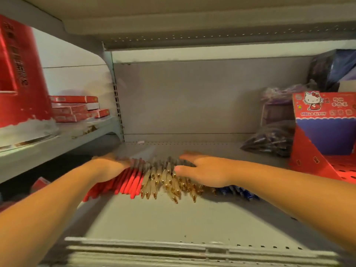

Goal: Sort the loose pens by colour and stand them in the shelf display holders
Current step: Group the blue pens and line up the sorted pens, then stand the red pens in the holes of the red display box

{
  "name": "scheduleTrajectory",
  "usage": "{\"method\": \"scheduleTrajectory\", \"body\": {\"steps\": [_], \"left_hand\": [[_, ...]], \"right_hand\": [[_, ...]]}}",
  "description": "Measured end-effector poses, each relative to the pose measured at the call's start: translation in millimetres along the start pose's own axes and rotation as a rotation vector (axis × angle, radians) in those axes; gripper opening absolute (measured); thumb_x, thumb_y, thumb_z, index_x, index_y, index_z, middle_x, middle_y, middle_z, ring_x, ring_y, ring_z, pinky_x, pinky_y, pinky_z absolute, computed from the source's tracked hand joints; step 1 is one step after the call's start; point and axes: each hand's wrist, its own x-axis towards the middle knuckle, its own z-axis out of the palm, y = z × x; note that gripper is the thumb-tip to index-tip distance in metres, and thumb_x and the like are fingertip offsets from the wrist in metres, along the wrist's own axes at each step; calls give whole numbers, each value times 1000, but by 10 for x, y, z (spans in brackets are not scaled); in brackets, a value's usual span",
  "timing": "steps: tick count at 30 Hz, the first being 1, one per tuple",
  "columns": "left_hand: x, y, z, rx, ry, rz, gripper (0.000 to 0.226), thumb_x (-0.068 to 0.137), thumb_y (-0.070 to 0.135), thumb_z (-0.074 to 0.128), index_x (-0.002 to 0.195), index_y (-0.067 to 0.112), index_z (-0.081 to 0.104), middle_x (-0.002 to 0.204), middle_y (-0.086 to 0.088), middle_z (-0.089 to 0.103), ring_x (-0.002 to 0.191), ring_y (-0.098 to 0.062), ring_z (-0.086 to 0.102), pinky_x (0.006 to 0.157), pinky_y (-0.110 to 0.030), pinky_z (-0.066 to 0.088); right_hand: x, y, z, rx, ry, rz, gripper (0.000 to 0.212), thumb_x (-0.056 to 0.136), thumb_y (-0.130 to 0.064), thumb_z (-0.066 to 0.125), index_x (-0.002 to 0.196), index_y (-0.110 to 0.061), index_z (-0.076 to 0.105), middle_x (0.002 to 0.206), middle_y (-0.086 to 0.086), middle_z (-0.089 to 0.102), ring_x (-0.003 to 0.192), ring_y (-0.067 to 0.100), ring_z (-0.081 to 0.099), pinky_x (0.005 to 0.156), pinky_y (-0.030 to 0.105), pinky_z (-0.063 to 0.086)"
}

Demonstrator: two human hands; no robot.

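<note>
both hands flat on the loose pens (163,182), nothing gripped. my left hand (107,166) lies palm down on the left end of the heap, fingers stretched out over it, blurred but not curled round any. my right hand (204,170) rests on the right end w/ fingers straight, thumb out to the side. heap lies across the middle of the shelf (154,218), abt midway btwn front & back edge: red pens (127,184) under my left, clear gold-tipped ones in the centre, blue pens (238,191) under my right wrist. hello kitty display box (323,120) stands at the shelf's right edge, a bag of dark pens (269,139) just beside it. red boxes (75,108) are stacked on the next shelf to the left.
</note>
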Motion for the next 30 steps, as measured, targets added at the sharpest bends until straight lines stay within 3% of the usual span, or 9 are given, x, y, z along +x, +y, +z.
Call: {"method": "scheduleTrajectory", "body": {"steps": [3, 5, 9, 13, 19, 24, 26, 28, 30], "left_hand": [[-29, -16, 62, -182, -44, 28, 53, 91, 70, 44, 121, 30, 63, 121, -3, 65, 105, -22, 62, 90, -36, 43], [-70, 27, 84, -216, -92, 32, 63, 87, 76, 41, 101, 23, 71, 93, -4, 72, 78, -19, 67, 76, -34, 51], [-124, 89, 121, -219, -188, 33, 71, 94, 72, 32, 81, 15, 72, 62, -5, 66, 49, -15, 58, 65, -30, 53], [-155, 131, 127, -254, -265, 24, 63, 103, 57, 27, 66, 18, 59, 37, 5, 45, 28, -9, 40, 42, -20, 36], [-126, 98, 181, -298, -234, 7, 52, 101, 54, 37, 68, 18, 55, 57, -2, 52, 49, -16, 46, 56, -26, 38], [-55, 31, 90, -203, -128, -12, 60, 102, 49, 29, 73, 5, 59, 53, -9, 56, 48, -24, 51, 57, -29, 45], [2, -28, 13, -239, -88, -22, 42, 99, 37, 37, 98, 0, 58, 71, -16, 60, 64, -32, 59, 71, -36, 51], [14, -129, -79, -331, -3, -52, 51, 93, 40, 50, 128, 2, 48, 104, -21, 64, 94, -39, 63, 86, -40, 52], [0, -268, -134, -339, 56, -80, 53, 89, 43, 60, 121, 2, 55, 113, -20, 64, 96, -34, 64, 79, -35, 52]], "right_hand": [[259, -242, 102, -25, -13, -27, 78, 92, -74, 25, 157, -36, 5, 165, -5, 14, 149, 19, 20, 114, 32, 19], [415, -361, 170, -49, -33, -28, 78, 91, -76, 25, 156, -38, 5, 164, -3, 16, 149, 21, 21, 118, 37, 19], [654, -532, 302, -129, -49, -17, 74, 92, -75, 28, 154, -44, 3, 166, -5, 3, 152, 20, 4, 121, 42, 7], [823, -617, 367, -281, -71, 6, 72, 90, -78, 22, 152, -49, -1, 165, -5, -7, 151, 25, -10, 122, 51, -1], [838, -563, 342, -327, -99, 54, 72, 88, -80, 20, 151, -53, 1, 165, -9, -9, 152, 27, -9, 121, 55, 0], [781, -552, 334, -290, -53, 29, 71, 86, -82, 17, 150, -53, 7, 165, -9, -5, 152, 26, -5, 120, 57, 4], [754, -571, 280, -261, -31, 20, 72, 87, -81, 17, 151, -49, 14, 165, -7, -2, 152, 26, -3, 121, 56, 4], [714, -596, 230, -241, 3, 0, 72, 90, -77, 19, 152, -41, 24, 165, -4, 6, 152, 25, 6, 121, 49, 9], [665, -647, 207, -189, 15, -31, 67, 94, -71, 24, 150, -34, 35, 162, -1, 23, 147, 24, 24, 113, 37, 22]]}}
